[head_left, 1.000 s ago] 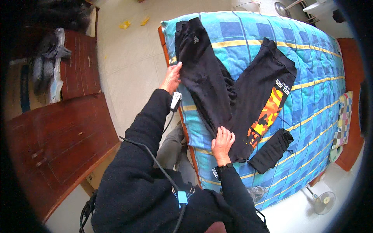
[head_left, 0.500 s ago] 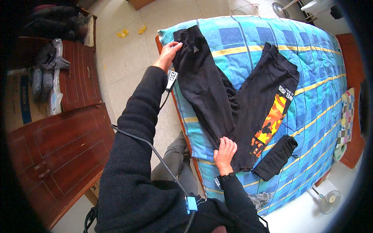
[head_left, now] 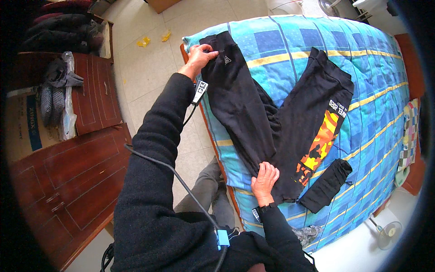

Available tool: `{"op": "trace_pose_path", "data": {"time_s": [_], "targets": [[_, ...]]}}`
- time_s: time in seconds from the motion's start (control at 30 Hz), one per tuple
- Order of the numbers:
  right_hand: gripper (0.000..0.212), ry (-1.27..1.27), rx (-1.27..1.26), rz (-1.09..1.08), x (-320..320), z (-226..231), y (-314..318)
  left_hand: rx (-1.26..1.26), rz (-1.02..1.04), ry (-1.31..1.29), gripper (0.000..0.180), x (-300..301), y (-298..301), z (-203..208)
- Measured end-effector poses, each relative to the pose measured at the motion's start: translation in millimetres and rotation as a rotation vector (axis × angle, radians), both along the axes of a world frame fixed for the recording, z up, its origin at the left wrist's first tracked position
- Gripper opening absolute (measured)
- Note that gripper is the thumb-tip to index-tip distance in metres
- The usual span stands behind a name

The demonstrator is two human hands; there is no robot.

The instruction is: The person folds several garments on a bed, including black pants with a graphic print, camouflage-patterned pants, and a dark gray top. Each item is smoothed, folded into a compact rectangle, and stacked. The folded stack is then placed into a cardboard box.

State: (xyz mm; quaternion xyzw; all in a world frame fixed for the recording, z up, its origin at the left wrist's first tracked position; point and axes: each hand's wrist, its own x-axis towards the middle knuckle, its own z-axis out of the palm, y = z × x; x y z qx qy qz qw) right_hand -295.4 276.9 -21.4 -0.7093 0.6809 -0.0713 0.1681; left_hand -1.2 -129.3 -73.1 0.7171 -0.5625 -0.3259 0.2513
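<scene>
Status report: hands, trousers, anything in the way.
Left hand grips the black trousers at one leg end. Right hand flat on the waist end. Small black cloth lies beside, apart.

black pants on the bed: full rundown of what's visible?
The black pants lie flat on the blue checked bedspread, legs spread in a V. They look like soft knit fabric. One leg carries a small pale logo near its end, the other an orange-and-yellow camouflage panel with white lettering. The left hand grips the end of the logo leg near the bed's edge; the right hand presses flat where the legs meet. A small folded black cloth lies beside them.
</scene>
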Motion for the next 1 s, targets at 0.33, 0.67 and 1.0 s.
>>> {"op": "trace_pose_path", "data": {"time_s": [0.33, 0.67, 1.0], "targets": [[0.077, 0.019, 0.041, -0.003, -1.6, -2.0, -2.7, 0.142, 0.388, 0.911, 0.01, 35.8, 3.7, 2.2], [0.077, -0.009, 0.012, -0.013, -3.7, -2.6, -3.7, 0.245, 0.324, 0.885, 0.033, 36.8, 5.8, -5.9], [0.078, -0.023, 0.025, -0.025, -4.2, -2.1, -3.4, 0.368, 0.116, 0.698, 0.049, 29.7, -22.5, 14.8]]}}
